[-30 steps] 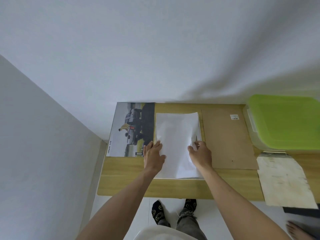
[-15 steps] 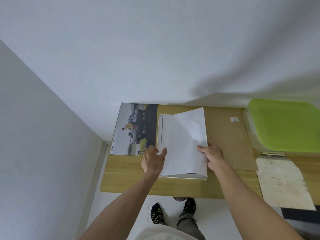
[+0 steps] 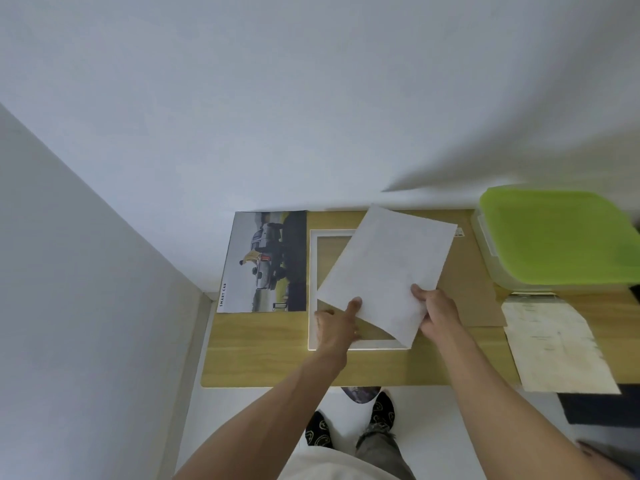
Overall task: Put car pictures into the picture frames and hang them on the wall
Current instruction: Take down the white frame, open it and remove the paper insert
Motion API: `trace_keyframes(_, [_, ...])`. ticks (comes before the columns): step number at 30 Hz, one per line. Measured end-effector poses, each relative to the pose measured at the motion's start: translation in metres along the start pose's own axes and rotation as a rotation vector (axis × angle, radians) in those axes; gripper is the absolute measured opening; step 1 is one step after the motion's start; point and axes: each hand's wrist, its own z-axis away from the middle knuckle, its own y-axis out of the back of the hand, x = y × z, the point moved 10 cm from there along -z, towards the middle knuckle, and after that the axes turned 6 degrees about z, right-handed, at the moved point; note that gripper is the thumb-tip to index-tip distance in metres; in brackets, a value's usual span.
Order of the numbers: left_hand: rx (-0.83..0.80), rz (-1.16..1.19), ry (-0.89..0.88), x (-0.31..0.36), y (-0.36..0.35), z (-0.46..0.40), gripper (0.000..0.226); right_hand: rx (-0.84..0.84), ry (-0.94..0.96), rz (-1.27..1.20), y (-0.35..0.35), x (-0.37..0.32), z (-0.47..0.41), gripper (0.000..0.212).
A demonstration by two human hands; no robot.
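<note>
A white picture frame [image 3: 313, 292] is lying flat on the wooden counter [image 3: 263, 358], its opening showing the wood beneath, and a white sheet of paper [image 3: 386, 271] is tilting over it, rotated so its far corner is pointing toward one o'clock and its near corner is hanging over the frame's five o'clock corner. The right hand [image 3: 438, 315] is gripping this sheet at its near-right edge, thumb on top and fingers beneath, so that grip is clenched on the paper. The left hand [image 3: 337, 327] is resting on the frame's near-left part, its grip released, with the index finger stretching out to touch the sheet's near-left edge. At nine o'clock from the frame, just beside it, the car picture [image 3: 265, 261] is lying face up on the counter, showing a silver vehicle and the words SMART CAR along its left margin. At three o'clock from the frame a brown backing board [image 3: 472, 282] is lying flat, partly under the sheet. Farther toward two o'clock a clear container with a green lid [image 3: 554, 237] is sitting at the counter's far-right end, and at four o'clock a stained cream sheet [image 3: 554, 344] is overhanging the counter's near edge.
</note>
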Motion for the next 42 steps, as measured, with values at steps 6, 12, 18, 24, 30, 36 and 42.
trace_keyframes(6, [-0.133,0.06,-0.166,0.03,-0.006,-0.003,0.046,-0.099,-0.05,-0.018,-0.009,0.02,0.011,0.041])
trace_keyframes(12, [-0.304,0.035,-0.196,0.052,0.017,-0.016,0.048,-0.084,-0.023,-0.088,0.025,0.001,0.013,0.027])
trace_keyframes(18, [-0.392,-0.066,-0.157,0.064,0.037,-0.031,0.047,-0.07,0.125,0.113,0.065,-0.037,0.009,0.038])
trace_keyframes(24, [-0.43,-0.204,-0.128,0.051,0.026,-0.033,0.055,-0.082,0.129,0.5,0.084,-0.038,0.008,0.046])
trace_keyframes(30, [-0.338,-0.327,-0.153,0.03,-0.006,-0.028,0.037,-0.05,0.102,0.603,0.129,-0.038,-0.001,0.034])
trace_keyframes(36, [-0.353,-0.439,-0.188,-0.005,-0.09,-0.005,0.026,0.004,0.04,0.651,0.231,-0.053,-0.02,0.033])
trace_keyframes(42, [-0.344,-0.536,-0.162,-0.058,-0.196,0.019,0.024,0.044,0.019,0.719,0.341,-0.084,-0.043,0.035])
